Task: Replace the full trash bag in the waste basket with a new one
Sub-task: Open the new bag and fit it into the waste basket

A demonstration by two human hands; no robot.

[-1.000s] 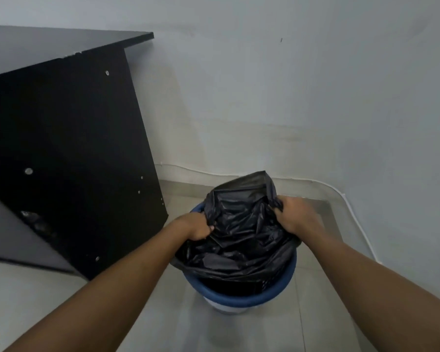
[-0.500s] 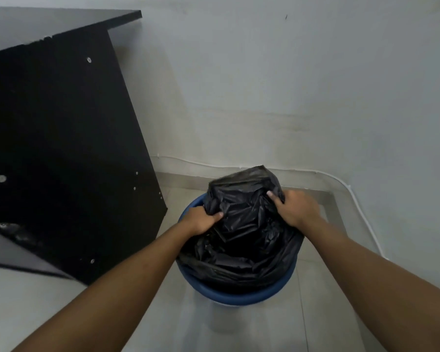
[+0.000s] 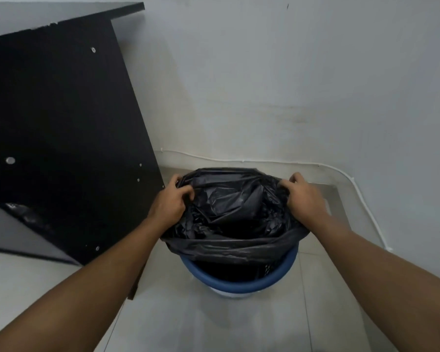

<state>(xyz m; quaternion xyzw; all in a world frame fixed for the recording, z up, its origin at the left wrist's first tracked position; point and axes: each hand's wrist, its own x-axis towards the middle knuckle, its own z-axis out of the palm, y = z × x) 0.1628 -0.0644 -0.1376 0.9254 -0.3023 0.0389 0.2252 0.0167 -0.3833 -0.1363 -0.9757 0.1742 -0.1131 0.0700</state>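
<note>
A black trash bag (image 3: 235,246) sits in a blue-rimmed waste basket (image 3: 239,284) on the tiled floor. The bag's mouth is spread wide over the basket, its near edge draped over the near rim. My left hand (image 3: 172,200) grips the bag's left edge with curled fingers. My right hand (image 3: 302,198) pinches the right edge. Crumpled black plastic fills the inside of the bag; what lies below it is hidden.
A black desk side panel (image 3: 61,148) stands close on the left of the basket. A white wall (image 3: 290,85) is right behind, with a white cable (image 3: 361,199) running along its base and down the right side. Pale floor tiles (image 3: 214,326) lie in front.
My hands have moved apart, pulling the bunched bag mouth open wide across the basket. Earlier they held the plastic gathered together near the middle.
</note>
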